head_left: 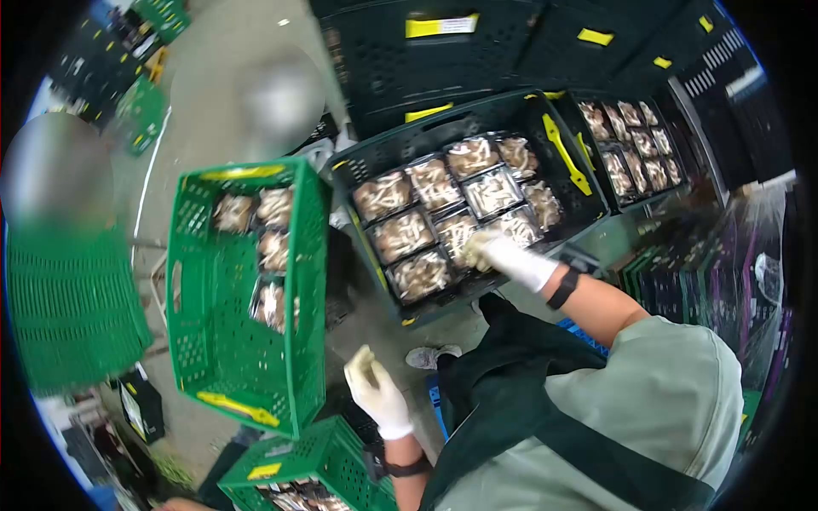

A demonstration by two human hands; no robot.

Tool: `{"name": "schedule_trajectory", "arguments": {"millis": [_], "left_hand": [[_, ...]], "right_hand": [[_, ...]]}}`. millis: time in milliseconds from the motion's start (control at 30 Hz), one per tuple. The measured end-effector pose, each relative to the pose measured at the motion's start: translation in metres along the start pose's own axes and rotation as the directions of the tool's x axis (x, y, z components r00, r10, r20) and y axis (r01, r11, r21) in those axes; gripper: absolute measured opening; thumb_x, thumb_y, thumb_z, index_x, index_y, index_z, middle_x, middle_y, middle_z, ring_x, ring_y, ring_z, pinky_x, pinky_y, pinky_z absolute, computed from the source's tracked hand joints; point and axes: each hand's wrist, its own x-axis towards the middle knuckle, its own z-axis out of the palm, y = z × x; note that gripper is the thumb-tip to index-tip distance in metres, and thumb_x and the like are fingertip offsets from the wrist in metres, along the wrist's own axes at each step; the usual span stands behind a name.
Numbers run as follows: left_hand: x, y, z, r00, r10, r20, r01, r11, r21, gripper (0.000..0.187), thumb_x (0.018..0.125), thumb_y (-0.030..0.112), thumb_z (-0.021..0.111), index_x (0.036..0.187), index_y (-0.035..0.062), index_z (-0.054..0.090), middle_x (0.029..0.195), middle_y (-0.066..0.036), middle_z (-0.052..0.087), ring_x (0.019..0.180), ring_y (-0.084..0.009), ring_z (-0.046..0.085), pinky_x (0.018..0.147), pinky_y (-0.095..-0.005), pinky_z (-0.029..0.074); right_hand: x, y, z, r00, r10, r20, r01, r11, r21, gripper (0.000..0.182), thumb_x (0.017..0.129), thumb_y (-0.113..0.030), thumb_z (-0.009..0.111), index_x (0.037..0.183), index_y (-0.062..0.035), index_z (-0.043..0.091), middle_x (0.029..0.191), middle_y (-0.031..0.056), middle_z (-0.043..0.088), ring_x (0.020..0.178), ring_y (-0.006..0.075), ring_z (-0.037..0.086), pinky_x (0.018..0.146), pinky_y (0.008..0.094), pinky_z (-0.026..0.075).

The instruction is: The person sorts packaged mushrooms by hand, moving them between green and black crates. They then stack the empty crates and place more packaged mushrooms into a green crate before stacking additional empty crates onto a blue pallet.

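My right hand (494, 253), in a white glove, reaches into a black crate (362, 247) of mushroom packs. Its bent fingers grip the edge of a pack of mushrooms (455, 232) in the row nearest me; the fingertips are partly hidden. Brown and white mushrooms fill the wrapped black trays around it, such as the pack (422, 275) at the near left corner. My left hand (375, 390), also gloved, hovers between the crates with its fingers loosely curled and apart, holding nothing. To its left stands a green crate (230, 341) with several mushroom packs (273, 251) along its right side.
Another black crate of packs (630, 153) stands at the right, with stacked dark crates (503, 51) behind. A lower green crate (298, 460) holds more packs. A person in green (77, 298) is at the left. Plastic-wrapped stacks (724, 264) stand right.
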Motion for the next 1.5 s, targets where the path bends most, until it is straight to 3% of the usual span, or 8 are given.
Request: {"name": "schedule_trajectory", "arguments": {"millis": [300, 433, 633, 833, 1033, 1167, 1333, 1500], "left_hand": [[0.183, -0.064, 0.270, 0.884, -0.104, 0.456, -0.076, 0.930, 0.359, 0.042, 0.085, 0.017, 0.064, 0.120, -0.0029, 0.055, 0.111, -0.021, 0.061, 0.105, -0.0333, 0.059, 0.091, -0.0388, 0.047], [0.207, -0.127, 0.308, 0.933, -0.349, -0.081, 0.315, 0.692, 0.649, 0.069, 0.085, 0.033, 0.061, 0.135, -0.0097, 0.037, 0.127, -0.031, 0.050, 0.117, -0.0423, 0.050, 0.102, -0.0432, 0.040], [0.223, -0.154, 0.329, 0.951, -0.201, -0.234, 0.293, 0.825, 0.483, 0.069, 0.094, 0.042, 0.047, 0.132, -0.0139, 0.034, 0.122, -0.036, 0.051, 0.113, -0.0467, 0.052, 0.095, -0.0472, 0.044], [0.232, -0.155, 0.332, 0.922, -0.318, -0.220, 0.379, 0.627, 0.681, 0.076, 0.094, 0.055, 0.040, 0.135, -0.0088, 0.030, 0.110, -0.033, 0.060, 0.097, -0.0449, 0.061, 0.081, -0.0497, 0.050], [0.225, -0.104, 0.309, 0.953, -0.218, -0.208, 0.301, 0.709, 0.638, 0.064, 0.094, 0.051, 0.045, 0.120, -0.0066, 0.054, 0.104, -0.030, 0.064, 0.094, -0.0444, 0.061, 0.080, -0.0467, 0.049], [0.206, -0.054, 0.288, 0.988, 0.031, -0.154, 0.061, 0.825, 0.562, 0.039, 0.098, 0.030, 0.049, 0.092, -0.0069, 0.060, 0.081, -0.030, 0.061, 0.071, -0.0454, 0.056, 0.064, -0.0456, 0.046], [0.159, 0.039, 0.252, 0.979, 0.020, -0.201, 0.041, 0.955, 0.295, 0.029, 0.097, 0.017, 0.052, 0.079, -0.0061, 0.049, 0.063, -0.016, 0.048, 0.057, -0.0207, 0.039, 0.055, -0.0375, 0.039], [0.107, 0.091, 0.177, 0.995, -0.043, -0.088, 0.075, 0.908, 0.412, 0.022, 0.094, 0.009, 0.055, 0.075, -0.0005, 0.048, 0.061, -0.011, 0.044, 0.057, -0.0155, 0.033, 0.051, -0.0330, 0.033]], "right_hand": [[0.149, 0.017, -0.248, 0.949, -0.182, -0.258, -0.093, 0.618, -0.780, 0.030, 0.087, -0.023, 0.061, 0.113, -0.0075, 0.064, 0.104, 0.0151, 0.067, 0.099, 0.0295, 0.064, 0.086, 0.0325, 0.049], [0.214, 0.009, -0.171, 0.961, -0.206, 0.187, 0.277, 0.775, -0.569, 0.031, 0.084, -0.028, 0.059, 0.108, -0.0097, 0.065, 0.102, 0.0192, 0.066, 0.098, 0.0346, 0.063, 0.087, 0.0390, 0.049], [0.211, 0.035, -0.123, 0.962, -0.267, -0.065, 0.182, 0.796, -0.577, 0.024, 0.087, -0.021, 0.059, 0.105, -0.0054, 0.064, 0.097, 0.0176, 0.065, 0.091, 0.0358, 0.062, 0.082, 0.0404, 0.050], [0.203, 0.020, -0.238, 0.706, -0.676, -0.209, 0.090, 0.379, -0.921, 0.033, 0.080, -0.018, 0.063, 0.110, -0.0048, 0.059, 0.109, 0.0180, 0.059, 0.103, 0.0347, 0.056, 0.087, 0.0444, 0.047], [0.290, -0.012, -0.262, 0.948, -0.300, 0.106, 0.122, 0.034, -0.992, 0.055, 0.088, -0.041, 0.053, 0.130, -0.0053, 0.050, 0.125, 0.0156, 0.056, 0.118, 0.0316, 0.051, 0.099, 0.0428, 0.040], [0.295, -0.017, -0.247, 0.967, -0.249, 0.060, 0.102, 0.157, -0.982, 0.056, 0.085, -0.040, 0.056, 0.125, -0.0012, 0.053, 0.120, 0.0179, 0.058, 0.112, 0.0340, 0.054, 0.095, 0.0421, 0.043], [0.250, 0.047, -0.192, 0.504, -0.793, -0.343, 0.171, 0.481, -0.860, 0.043, 0.077, -0.017, 0.065, 0.115, 0.0015, 0.056, 0.104, 0.0240, 0.061, 0.100, 0.0393, 0.056, 0.089, 0.0451, 0.045], [0.230, 0.076, -0.199, 0.807, -0.432, -0.403, 0.079, 0.754, -0.652, 0.035, 0.092, -0.028, 0.055, 0.117, -0.0027, 0.053, 0.094, 0.0237, 0.063, 0.083, 0.0419, 0.062, 0.072, 0.0461, 0.051]]}}
